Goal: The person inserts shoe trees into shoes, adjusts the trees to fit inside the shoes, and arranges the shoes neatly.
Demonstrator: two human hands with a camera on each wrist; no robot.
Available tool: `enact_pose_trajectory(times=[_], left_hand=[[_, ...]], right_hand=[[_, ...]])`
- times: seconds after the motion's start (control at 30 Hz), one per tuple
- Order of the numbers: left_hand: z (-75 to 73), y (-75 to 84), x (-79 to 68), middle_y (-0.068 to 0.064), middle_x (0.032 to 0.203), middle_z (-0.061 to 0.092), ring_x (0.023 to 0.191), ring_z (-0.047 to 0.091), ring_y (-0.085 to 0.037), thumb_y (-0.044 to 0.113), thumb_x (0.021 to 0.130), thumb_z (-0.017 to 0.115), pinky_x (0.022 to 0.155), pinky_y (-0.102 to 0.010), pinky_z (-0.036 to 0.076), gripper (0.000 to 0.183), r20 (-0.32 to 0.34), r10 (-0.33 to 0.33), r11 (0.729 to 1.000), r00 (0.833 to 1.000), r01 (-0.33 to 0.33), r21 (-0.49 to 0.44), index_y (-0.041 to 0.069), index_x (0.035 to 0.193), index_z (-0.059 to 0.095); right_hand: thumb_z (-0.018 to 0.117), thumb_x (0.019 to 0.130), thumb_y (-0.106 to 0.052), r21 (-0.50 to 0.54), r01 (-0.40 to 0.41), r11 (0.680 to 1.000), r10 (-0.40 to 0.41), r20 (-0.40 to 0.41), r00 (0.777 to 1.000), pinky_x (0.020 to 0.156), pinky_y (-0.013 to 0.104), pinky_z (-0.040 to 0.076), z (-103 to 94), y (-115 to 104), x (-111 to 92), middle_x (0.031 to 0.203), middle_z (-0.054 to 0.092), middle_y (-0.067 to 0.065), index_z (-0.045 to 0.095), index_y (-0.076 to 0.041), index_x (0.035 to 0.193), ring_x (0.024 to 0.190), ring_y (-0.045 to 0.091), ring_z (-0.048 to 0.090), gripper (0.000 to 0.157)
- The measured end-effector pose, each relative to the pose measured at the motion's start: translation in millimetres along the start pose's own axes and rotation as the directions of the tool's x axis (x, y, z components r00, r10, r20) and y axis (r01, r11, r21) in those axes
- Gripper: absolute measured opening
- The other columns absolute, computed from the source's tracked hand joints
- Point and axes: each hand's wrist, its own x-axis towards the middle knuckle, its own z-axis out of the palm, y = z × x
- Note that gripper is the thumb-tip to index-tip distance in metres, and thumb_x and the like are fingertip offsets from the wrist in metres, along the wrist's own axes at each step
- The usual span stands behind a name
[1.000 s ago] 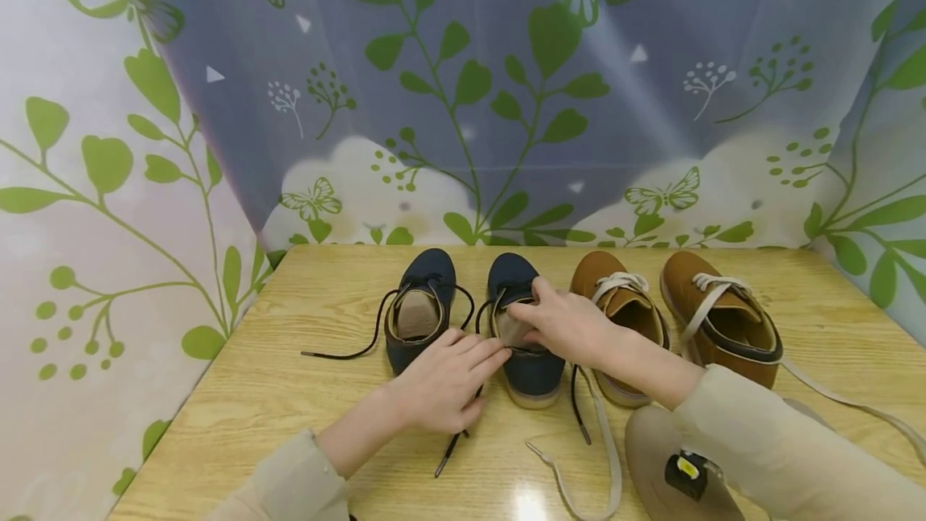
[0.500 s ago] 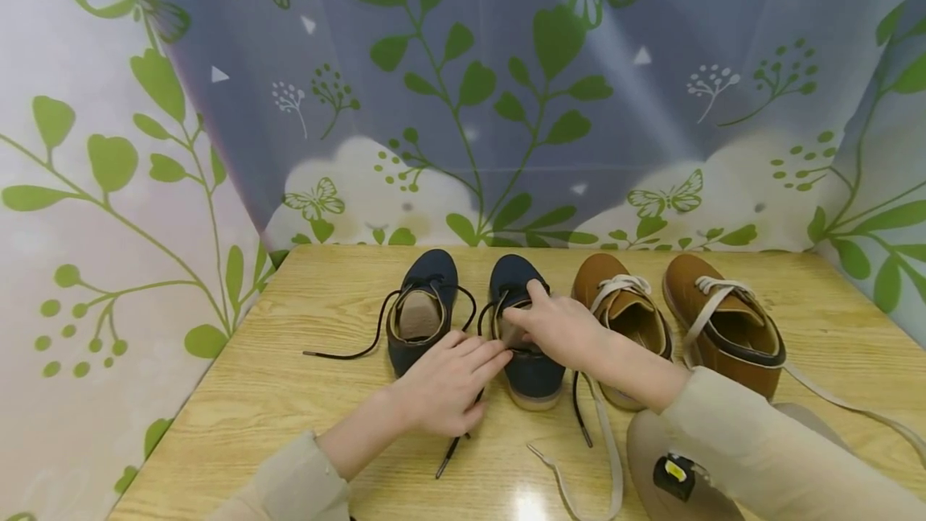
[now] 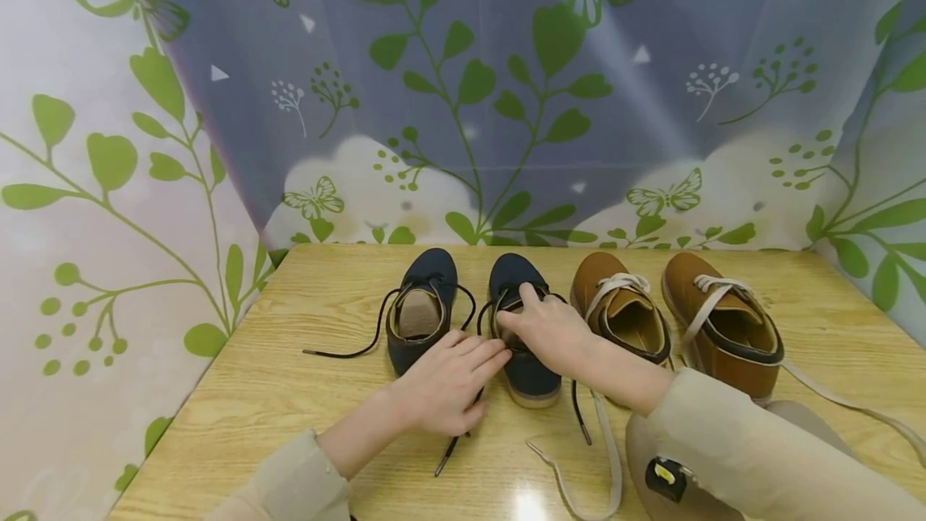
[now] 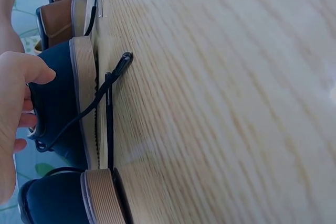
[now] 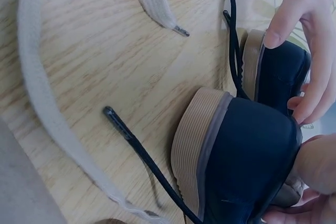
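Note:
A navy lace-up shoe [image 3: 534, 380] stands heel towards me, its mate [image 3: 412, 344] to its left with a beige insole [image 3: 417, 314] inside. My left hand [image 3: 444, 383] reaches across in front of the mate, its fairly straight fingers touching the first shoe's heel rim. My right hand [image 3: 553, 332] is at that shoe's opening, thumb and fingers partly inside. In the right wrist view, a greyish-brown insole [image 5: 287, 195] shows between its thumb and fingers. The front of this insole is hidden in the shoe. Black laces [image 5: 152, 166] trail loose from the navy pair.
Two brown shoes [image 3: 741, 344] with pale laces [image 3: 613, 457] stand to the right. Flat grey-brown insole-shaped pieces [image 3: 640, 441] lie under my right forearm, partly covered by it. A patterned cloth [image 3: 463, 103] hangs behind the wooden table [image 3: 325, 296].
My right hand has shifted slightly left and deeper over the navy shoe's opening, and less of the insole shows. The left hand stays at the heel rim.

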Motion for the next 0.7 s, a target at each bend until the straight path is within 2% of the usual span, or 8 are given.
enact_pose_trajectory(times=[0.2, 0.3, 0.4, 0.5, 0.63, 0.7], left_hand=[[0.3, 0.9, 0.4, -0.005, 0.13, 0.051, 0.114, 0.047, -0.019, 0.037, 0.08, 0.059, 0.089, -0.036, 0.035, 0.059, 0.018, 0.003, 1.0, 1.0, -0.003, -0.002, 0.007, 0.131, 0.052], [1.1, 0.3, 0.6, -0.005, 0.13, 0.051, 0.114, 0.047, -0.018, 0.037, 0.08, 0.059, 0.089, -0.035, 0.035, 0.06, 0.022, 0.001, 1.0, 1.0, -0.001, 0.001, 0.007, 0.131, 0.052], [1.8, -0.8, 1.2, -0.005, 0.13, 0.051, 0.114, 0.047, -0.018, 0.036, 0.08, 0.059, 0.089, -0.035, 0.035, 0.059, 0.018, 0.001, 1.0, 1.0, -0.001, 0.007, 0.008, 0.131, 0.052], [1.7, -2.1, 1.6, -0.005, 0.129, 0.051, 0.113, 0.048, -0.018, 0.036, 0.08, 0.059, 0.088, -0.034, 0.036, 0.059, 0.011, 0.007, 1.0, 1.0, -0.007, 0.008, 0.008, 0.131, 0.052], [1.6, -2.4, 1.9, -0.004, 0.128, 0.052, 0.111, 0.049, -0.018, 0.036, 0.079, 0.06, 0.086, -0.034, 0.036, 0.059, -0.002, 0.011, 1.0, 1.0, -0.011, 0.003, 0.008, 0.131, 0.053], [1.4, -2.1, 2.3, -0.004, 0.128, 0.052, 0.111, 0.049, -0.018, 0.035, 0.079, 0.06, 0.086, -0.034, 0.036, 0.058, -0.007, 0.01, 1.0, 1.0, -0.01, 0.0, 0.008, 0.13, 0.053]], right_hand=[[0.067, 0.085, -0.008, -0.029, 0.026, 0.999, -0.026, 0.008, 1.0, 0.045, 0.028, 0.042, 2.0, 0.0, 1.0, 0.089, 0.044, 0.016, 0.057, -0.014, 0.086, 0.044, 0.017, 0.039, 0.011], [0.066, 0.085, -0.007, -0.026, 0.025, 0.999, -0.024, 0.029, 0.999, 0.045, 0.028, 0.042, 1.4, 1.5, 1.4, 0.091, 0.044, 0.017, 0.058, -0.013, 0.09, 0.046, 0.018, 0.041, 0.012], [0.065, 0.086, -0.008, 0.021, 0.005, 1.0, -0.007, 0.072, 0.997, 0.044, 0.028, 0.042, -0.8, 4.2, 0.1, 0.093, 0.043, 0.017, 0.058, -0.013, 0.096, 0.05, 0.02, 0.044, 0.013], [0.067, 0.085, -0.012, 0.079, -0.015, 0.997, 0.007, 0.099, 0.995, 0.045, 0.025, 0.042, -3.6, 7.9, -2.8, 0.096, 0.044, 0.016, 0.058, -0.01, 0.105, 0.052, 0.019, 0.047, 0.021], [0.071, 0.082, -0.011, 0.188, -0.036, 0.982, 0.022, 0.072, 0.997, 0.044, 0.021, 0.038, -6.8, 12.8, -6.7, 0.093, 0.043, 0.013, 0.055, -0.003, 0.108, 0.048, 0.014, 0.044, 0.031], [0.072, 0.08, -0.007, 0.218, -0.041, 0.975, 0.031, 0.052, 0.998, 0.043, 0.02, 0.036, -7.3, 14.4, -7.8, 0.09, 0.042, 0.011, 0.055, -0.003, 0.104, 0.046, 0.012, 0.041, 0.031]])
